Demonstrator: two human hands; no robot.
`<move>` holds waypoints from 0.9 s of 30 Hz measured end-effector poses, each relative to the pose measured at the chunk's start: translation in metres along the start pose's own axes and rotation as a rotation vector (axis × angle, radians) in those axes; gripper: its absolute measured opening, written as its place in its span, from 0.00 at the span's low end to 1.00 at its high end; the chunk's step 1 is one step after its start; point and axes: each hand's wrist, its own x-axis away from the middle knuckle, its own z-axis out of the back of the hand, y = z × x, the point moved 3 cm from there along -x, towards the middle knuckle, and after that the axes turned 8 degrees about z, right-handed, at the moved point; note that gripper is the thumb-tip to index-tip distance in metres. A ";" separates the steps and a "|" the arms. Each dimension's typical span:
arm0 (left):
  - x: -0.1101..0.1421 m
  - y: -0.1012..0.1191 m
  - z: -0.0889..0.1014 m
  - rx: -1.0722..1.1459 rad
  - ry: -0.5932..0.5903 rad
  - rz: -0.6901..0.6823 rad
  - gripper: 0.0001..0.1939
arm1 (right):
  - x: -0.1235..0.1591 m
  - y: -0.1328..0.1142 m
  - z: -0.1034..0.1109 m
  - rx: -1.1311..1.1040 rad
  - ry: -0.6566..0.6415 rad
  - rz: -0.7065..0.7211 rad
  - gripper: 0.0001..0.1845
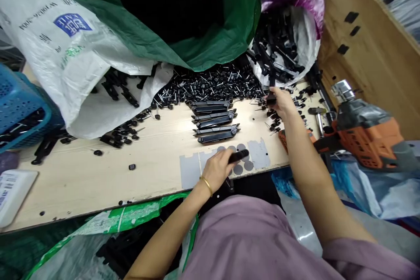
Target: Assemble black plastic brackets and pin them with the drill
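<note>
My left hand, with a gold bangle at the wrist, is closed around a ridged black plastic part near the table's front edge. Grey round and rectangular patches lie beneath it. Farther out, my right hand grips a dark part at the mouth of a white and purple bag full of long black parts. Its fingertips are partly hidden. Between the hands, several long black assembled bars lie in a stacked row on the pale wooden table.
A heap of small black pieces with metal pins spreads along the back. An orange power driver and a hammer are at right. On the left are a white sack and a blue basket. A green sack overhangs the back.
</note>
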 end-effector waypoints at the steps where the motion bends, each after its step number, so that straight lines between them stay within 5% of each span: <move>1: 0.004 -0.005 0.005 0.103 0.033 0.109 0.09 | 0.016 -0.001 0.003 -0.166 -0.049 -0.045 0.14; 4: 0.015 -0.018 0.011 0.486 0.104 0.408 0.14 | 0.076 -0.004 0.012 -0.377 -0.222 -0.089 0.13; 7: 0.020 -0.027 0.006 0.925 0.048 0.624 0.20 | 0.137 -0.013 0.021 -0.146 -0.542 0.031 0.12; 10: 0.026 -0.030 -0.001 1.176 -0.150 0.775 0.27 | 0.176 -0.023 0.027 0.231 -0.843 0.286 0.13; 13: 0.033 -0.026 -0.008 1.247 -0.394 0.767 0.30 | 0.190 -0.029 0.028 0.456 -0.965 0.505 0.13; 17: 0.041 -0.024 -0.013 1.280 -0.304 0.779 0.27 | 0.190 -0.026 0.024 0.504 -0.841 0.641 0.12; 20: 0.044 -0.023 -0.017 1.312 -0.149 0.776 0.26 | 0.190 -0.020 0.022 0.401 -0.393 0.610 0.15; 22: 0.044 -0.020 -0.020 1.352 -0.067 0.754 0.26 | 0.199 -0.012 0.017 0.196 -0.050 0.452 0.21; 23: 0.044 -0.018 -0.022 1.363 -0.031 0.741 0.25 | 0.206 -0.007 0.008 0.048 0.011 0.333 0.22; 27: 0.042 -0.004 -0.032 1.299 -0.032 0.644 0.25 | 0.239 0.002 -0.051 -0.518 -0.301 -0.176 0.19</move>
